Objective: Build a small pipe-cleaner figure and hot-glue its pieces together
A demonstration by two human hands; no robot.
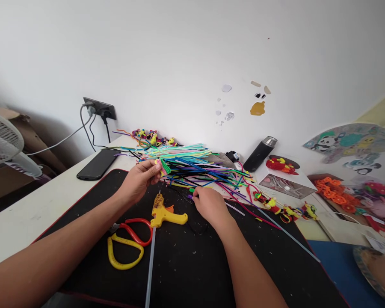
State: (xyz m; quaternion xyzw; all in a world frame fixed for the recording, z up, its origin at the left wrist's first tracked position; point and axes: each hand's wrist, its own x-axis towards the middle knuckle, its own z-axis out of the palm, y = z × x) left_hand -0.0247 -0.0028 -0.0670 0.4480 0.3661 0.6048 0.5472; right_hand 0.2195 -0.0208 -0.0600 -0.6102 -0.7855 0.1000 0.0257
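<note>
My left hand (144, 177) pinches a small striped piece in green, yellow and pink (164, 167), which looks like short pipe cleaners side by side. To the right, my right hand (210, 203) is low over the black mat with its fingers drawn together. A short purple piece (190, 196) and a green piece (191, 190) show at its fingertips; whether they are gripped is hidden. Between the hands lies a yellow glue gun (160, 214) with a long glue stick (150, 265) in its back. Scissors (125, 252) with red and yellow handles lie left of it.
Many loose pipe cleaners (192, 160) are heaped behind the mat (192, 273). A phone (98, 164) lies at left. A black flask (259, 155) and a white box (285, 184) stand at right, beside small colourful figures (288, 211). A fan (3, 137) stands far left.
</note>
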